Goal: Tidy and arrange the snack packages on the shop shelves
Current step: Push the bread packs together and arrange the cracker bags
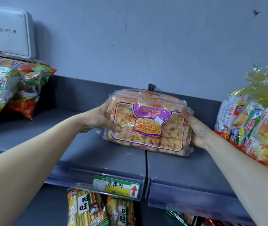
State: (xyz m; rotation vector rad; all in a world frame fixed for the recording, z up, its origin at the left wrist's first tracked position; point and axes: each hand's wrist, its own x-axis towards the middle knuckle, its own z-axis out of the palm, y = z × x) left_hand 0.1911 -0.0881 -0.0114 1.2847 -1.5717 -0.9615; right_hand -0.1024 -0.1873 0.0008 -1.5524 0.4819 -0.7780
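While the left hand [97,119] and right hand [195,129] hold the pack [148,126] in an end-to-end grip behind the tag [116,187], placing seems underway; squaring it likely comes next.

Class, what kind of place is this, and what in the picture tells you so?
Most likely a small shop: snack packages stacked on a grey shelf, more bagged snacks below, and a handwritten price label on the shelf edge.

Scuffed grey wall [162,38] behind grey shelf [187,168].
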